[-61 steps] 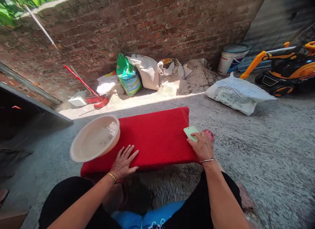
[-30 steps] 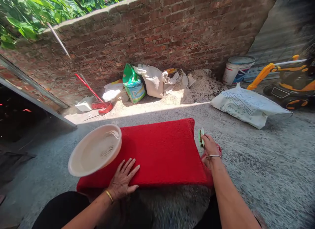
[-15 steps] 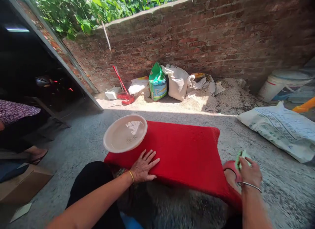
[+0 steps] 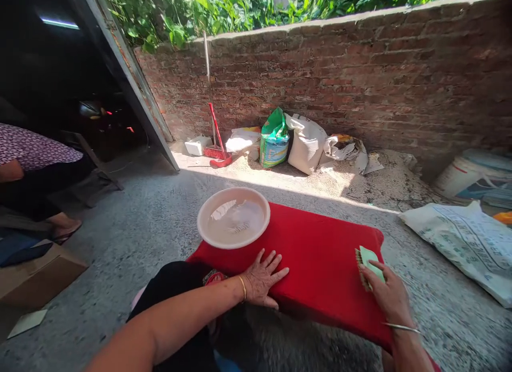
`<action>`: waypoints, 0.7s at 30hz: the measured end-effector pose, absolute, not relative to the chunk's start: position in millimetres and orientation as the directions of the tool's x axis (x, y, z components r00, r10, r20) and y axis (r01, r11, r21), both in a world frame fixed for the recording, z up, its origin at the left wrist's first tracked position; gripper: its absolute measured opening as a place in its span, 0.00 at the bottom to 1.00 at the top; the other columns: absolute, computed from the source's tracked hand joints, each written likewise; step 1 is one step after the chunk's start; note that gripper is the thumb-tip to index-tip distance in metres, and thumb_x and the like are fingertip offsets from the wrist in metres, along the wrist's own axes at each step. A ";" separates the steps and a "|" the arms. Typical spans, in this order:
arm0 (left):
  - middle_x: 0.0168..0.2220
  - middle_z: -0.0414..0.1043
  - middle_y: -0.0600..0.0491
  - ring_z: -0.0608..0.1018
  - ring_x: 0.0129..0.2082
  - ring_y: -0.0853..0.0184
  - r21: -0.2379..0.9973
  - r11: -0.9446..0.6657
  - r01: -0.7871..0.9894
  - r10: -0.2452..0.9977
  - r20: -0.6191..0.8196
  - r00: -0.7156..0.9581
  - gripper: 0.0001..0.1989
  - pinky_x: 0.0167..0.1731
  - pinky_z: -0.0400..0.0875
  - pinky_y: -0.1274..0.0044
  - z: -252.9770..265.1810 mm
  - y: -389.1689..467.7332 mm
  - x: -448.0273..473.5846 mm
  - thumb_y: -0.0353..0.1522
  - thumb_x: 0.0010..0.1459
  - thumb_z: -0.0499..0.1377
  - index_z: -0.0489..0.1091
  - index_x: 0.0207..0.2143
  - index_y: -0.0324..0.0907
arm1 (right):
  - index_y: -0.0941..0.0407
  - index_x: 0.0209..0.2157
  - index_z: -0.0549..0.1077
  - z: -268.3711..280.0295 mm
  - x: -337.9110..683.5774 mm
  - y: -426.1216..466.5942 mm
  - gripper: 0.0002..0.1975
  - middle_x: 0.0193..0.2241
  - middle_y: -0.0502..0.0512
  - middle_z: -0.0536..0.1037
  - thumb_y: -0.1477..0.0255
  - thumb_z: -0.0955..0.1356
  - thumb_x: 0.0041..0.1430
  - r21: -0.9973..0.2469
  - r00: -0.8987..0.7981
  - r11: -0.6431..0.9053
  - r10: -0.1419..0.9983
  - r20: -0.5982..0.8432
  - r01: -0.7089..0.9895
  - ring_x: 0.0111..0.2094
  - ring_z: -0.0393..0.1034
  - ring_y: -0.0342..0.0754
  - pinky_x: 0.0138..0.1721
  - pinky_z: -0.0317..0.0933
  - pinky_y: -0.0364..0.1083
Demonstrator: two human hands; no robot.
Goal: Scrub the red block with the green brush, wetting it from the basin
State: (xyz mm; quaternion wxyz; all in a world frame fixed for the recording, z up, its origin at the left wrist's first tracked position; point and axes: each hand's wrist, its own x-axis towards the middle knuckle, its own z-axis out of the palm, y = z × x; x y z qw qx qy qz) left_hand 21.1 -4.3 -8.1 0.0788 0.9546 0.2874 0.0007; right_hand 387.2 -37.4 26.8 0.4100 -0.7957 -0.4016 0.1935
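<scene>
My left hand (image 4: 262, 280) lies flat with its fingers spread on the near edge of a red cloth (image 4: 316, 254) draped over a low bench or table. In my right hand (image 4: 386, 289) is a pale green scrubbing brush (image 4: 371, 261), gripped by its back, with its bristles turned to the left. The brush is over the right end of the red cloth; whether the bristles touch it I cannot tell. A pale plastic basin (image 4: 234, 218) of water stands on the cloth's far left corner, beyond my left hand.
Along the brick wall (image 4: 256, 84) stand a red dustpan (image 4: 221, 157), a green-and-blue sack (image 4: 274, 142), a white sack (image 4: 307, 145) and a bucket (image 4: 476, 174). A white bag (image 4: 460, 244) lies at right. A seated person (image 4: 36, 153) and a cardboard box (image 4: 40, 270) are at left.
My right hand has brought the brush left, from beside the cloth to over its right end. My left hand stays flat on the cloth. The view has shifted, so the scene sits further right.
</scene>
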 end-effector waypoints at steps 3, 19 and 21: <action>0.67 0.38 0.36 0.44 0.65 0.42 0.169 -0.841 0.514 0.513 -0.053 0.857 0.49 0.58 0.37 0.46 -16.4 -1.5 22.4 0.54 0.47 0.59 0.42 0.66 0.46 | 0.54 0.36 0.77 26.1 350.3 -7.1 0.27 0.31 0.61 0.73 0.49 0.67 0.40 -0.718 0.497 -0.309 0.866 0.058 0.623 0.37 0.68 0.58 0.37 0.61 0.55; 0.67 0.36 0.34 0.41 0.65 0.40 0.130 -0.807 0.576 0.574 -0.053 0.817 0.43 0.56 0.36 0.41 -27.3 -13.4 35.3 0.42 0.53 0.59 0.40 0.65 0.43 | 0.47 0.49 0.73 44.4 151.3 188.3 0.18 0.46 0.58 0.69 0.59 0.63 0.59 -0.386 0.093 -0.116 0.993 -0.077 0.915 0.46 0.66 0.51 0.45 0.59 0.47; 0.67 0.35 0.34 0.40 0.65 0.39 0.113 -0.796 0.594 0.592 -0.053 0.804 0.45 0.55 0.33 0.40 -35.4 -15.4 37.6 0.42 0.51 0.61 0.40 0.65 0.44 | 0.47 0.49 0.73 45.4 157.8 191.7 0.18 0.46 0.59 0.69 0.60 0.63 0.59 -0.291 0.024 -0.044 0.997 -0.073 0.956 0.46 0.66 0.52 0.46 0.59 0.48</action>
